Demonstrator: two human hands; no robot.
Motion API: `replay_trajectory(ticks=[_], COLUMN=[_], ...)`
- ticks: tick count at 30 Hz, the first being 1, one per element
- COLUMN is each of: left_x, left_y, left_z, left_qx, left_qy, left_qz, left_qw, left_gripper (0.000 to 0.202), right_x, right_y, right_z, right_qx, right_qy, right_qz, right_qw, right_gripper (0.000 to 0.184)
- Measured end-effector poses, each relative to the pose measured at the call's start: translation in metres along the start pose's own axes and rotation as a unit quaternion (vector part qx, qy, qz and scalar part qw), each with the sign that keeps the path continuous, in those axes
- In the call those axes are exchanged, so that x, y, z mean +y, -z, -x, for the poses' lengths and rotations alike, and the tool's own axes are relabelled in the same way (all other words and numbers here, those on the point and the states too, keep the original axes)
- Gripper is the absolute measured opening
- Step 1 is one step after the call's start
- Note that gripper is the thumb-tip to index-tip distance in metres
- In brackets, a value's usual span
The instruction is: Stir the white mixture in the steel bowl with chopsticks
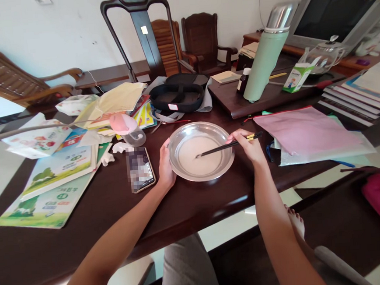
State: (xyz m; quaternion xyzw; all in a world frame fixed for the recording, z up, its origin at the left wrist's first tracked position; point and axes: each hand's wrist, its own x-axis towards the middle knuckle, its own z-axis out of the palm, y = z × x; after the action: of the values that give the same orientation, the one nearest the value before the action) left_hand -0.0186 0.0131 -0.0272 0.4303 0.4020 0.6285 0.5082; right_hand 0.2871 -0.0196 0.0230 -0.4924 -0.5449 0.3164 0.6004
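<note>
A shallow round metal dish stands on the dark wooden table, with a pale, whitish mixture covering its bottom. My left hand grips the dish's left rim, fingers on the outer side. Over the right rim, my right hand is closed around black chopsticks with gold bands near their upper ends. Their tips reach into the mixture near the middle of the dish. Left of my left hand lies a phone with its screen facing up and blurred.
Workbooks, a tissue pack and a pink-lidded cup crowd the left. Behind the dish sits a black case. A tall green thermos, a pink zip pouch and stacked books stand or lie right.
</note>
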Motion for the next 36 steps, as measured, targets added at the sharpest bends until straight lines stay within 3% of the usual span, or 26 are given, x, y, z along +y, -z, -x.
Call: replay_trajectory(ticks=[4,10,15,21,26,28,32,34,36], left_x=[0.0002,-0.0001,-0.0013,-0.0003,0.0013,0.0013,0.0007,0.0006,0.0008], left_y=[0.0003,-0.0005,0.0001,0.0005,-0.0004,-0.0006,-0.0005,-0.0005,-0.0007], left_z=[-0.0001,0.0,0.0,0.0,0.0002,0.0004,0.0005,0.0005,0.0005], left_qx=[-0.003,0.003,0.005,-0.001,0.003,0.005,0.003,0.001,0.002], left_qy=[0.0,0.001,0.001,0.001,0.007,0.007,0.004,0.003,0.004], left_qz=[-0.004,0.007,0.004,0.0,0.012,0.012,0.005,0.003,0.003], left_qw=[1.0,1.0,1.0,1.0,1.0,1.0,1.0,1.0,1.0], left_gripper=[0.064,0.069,0.066,0.061,0.067,0.067,0.061,0.06,0.06], right_x=[0.0021,-0.0006,0.001,0.0008,0.0047,0.0048,0.0005,-0.0003,0.0008], right_y=[0.003,0.0004,0.0031,0.0006,0.0048,0.0052,0.0011,0.0004,0.0017], right_z=[-0.0018,-0.0001,-0.0008,0.0004,-0.0021,-0.0013,0.0007,0.0,-0.0013], right_qx=[0.082,-0.002,0.082,-0.011,0.093,0.085,-0.004,0.007,0.057], right_qy=[0.01,-0.008,0.006,-0.007,0.012,0.005,-0.009,0.0,0.01], right_qz=[-0.008,-0.006,-0.008,0.002,0.002,-0.016,-0.009,0.004,0.004], right_qw=[0.997,1.0,0.997,1.0,0.996,0.996,1.0,1.0,0.998], right_gripper=[0.058,0.057,0.057,0.057,0.057,0.058,0.058,0.057,0.057])
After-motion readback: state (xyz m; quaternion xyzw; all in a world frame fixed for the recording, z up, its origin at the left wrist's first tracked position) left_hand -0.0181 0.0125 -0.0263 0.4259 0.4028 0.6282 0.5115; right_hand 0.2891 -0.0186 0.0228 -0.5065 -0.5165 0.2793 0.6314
